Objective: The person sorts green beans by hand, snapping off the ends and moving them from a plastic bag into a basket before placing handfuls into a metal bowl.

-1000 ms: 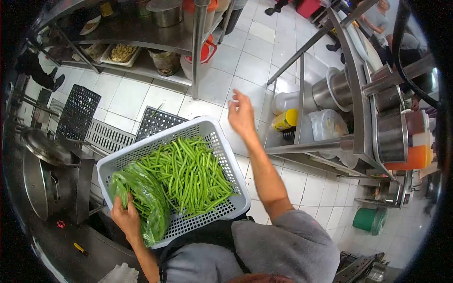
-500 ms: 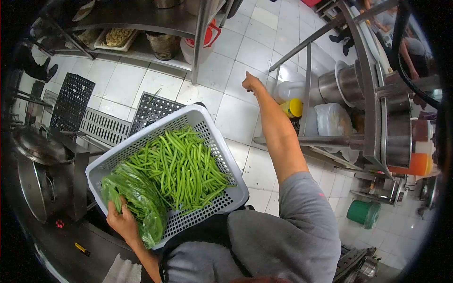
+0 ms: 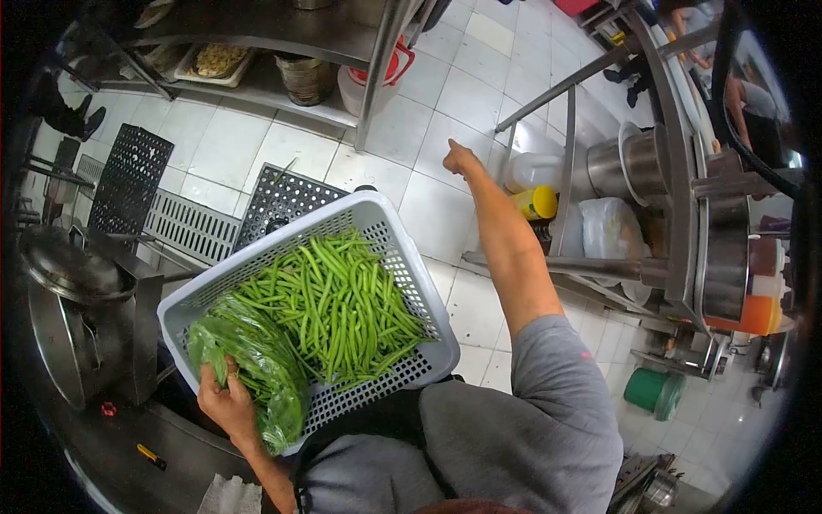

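A grey perforated plastic basket (image 3: 441,313) holds loose green beans (image 3: 347,304) on its right side. On the basket's left side lies a clear plastic bag (image 3: 278,377) with green contents. My left hand (image 3: 224,396) is closed on the near left edge of the bag, thumb and fingers against the plastic. My right hand (image 3: 461,158) is stretched out over the tiled floor beyond the basket, index finger extended and the other fingers curled, touching nothing.
At left stands a large lidded pot (image 3: 77,265). Steel shelving (image 3: 257,26) is at the top, with a metal rack (image 3: 676,171) of pots at right. A black perforated mat (image 3: 278,201) and a green bucket (image 3: 646,388) are on the floor. Other people stand at the far edges.
The camera view has shifted slightly. My left hand stays at the bag, and my right arm is still stretched out with its finger extended.
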The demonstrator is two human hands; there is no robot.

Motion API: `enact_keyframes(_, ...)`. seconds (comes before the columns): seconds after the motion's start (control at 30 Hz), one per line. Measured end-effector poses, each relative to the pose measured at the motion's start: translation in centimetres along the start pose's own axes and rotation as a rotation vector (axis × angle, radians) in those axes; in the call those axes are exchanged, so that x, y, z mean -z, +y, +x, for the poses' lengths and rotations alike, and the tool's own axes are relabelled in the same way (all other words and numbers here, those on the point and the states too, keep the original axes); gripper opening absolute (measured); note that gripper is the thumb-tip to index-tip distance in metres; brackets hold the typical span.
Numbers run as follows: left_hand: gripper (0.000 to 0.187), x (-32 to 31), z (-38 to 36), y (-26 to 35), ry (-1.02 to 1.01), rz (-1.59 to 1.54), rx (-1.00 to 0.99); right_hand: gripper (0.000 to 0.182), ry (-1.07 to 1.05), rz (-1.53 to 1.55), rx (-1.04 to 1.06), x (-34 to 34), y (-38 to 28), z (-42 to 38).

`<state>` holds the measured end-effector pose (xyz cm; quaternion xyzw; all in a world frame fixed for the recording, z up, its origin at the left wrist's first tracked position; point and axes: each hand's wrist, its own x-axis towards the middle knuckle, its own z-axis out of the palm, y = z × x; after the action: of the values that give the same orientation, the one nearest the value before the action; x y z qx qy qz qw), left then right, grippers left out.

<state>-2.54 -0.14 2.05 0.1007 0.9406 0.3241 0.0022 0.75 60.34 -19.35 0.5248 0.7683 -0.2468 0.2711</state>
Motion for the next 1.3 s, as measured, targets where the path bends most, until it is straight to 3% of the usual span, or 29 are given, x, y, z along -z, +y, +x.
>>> enact_keyframes(0.07,0.017,-0.1,0.4,1.3,-0.005,-0.053,-0.027,0.078,0.005,-0.05,0.025,-2.1,1.2,3.0)
enact_keyframes(0.23,0.02,-0.1,0.7,2.1,-0.038,-0.005,0.019,0.076,0.084,-0.128,-0.017,-0.5,-0.6,-3.0)
enact_keyframes(0.3,0.02,-0.3,0.8,2.5,0.026,-0.083,-0.118,0.074,0.086,-0.13,-0.03,-0.2,-0.9,-3.4)
enact_keyframes(0.6,0.027,0.3,0.4,1.6,-0.001,0.026,-0.123,0.065,0.122,-0.156,0.0,0.0,-1.0,-4.1)
enact_keyframes(1.0,0.02,-0.4,0.5,1.8,0.033,-0.165,-0.169,0.067,0.091,-0.132,-0.026,0.1,0.0,-4.8)
enact_keyframes(1.3,0.027,-0.1,0.3,1.5,0.019,0.002,-0.112,0.066,0.145,-0.156,-0.007,0.0,-0.3,-4.9)
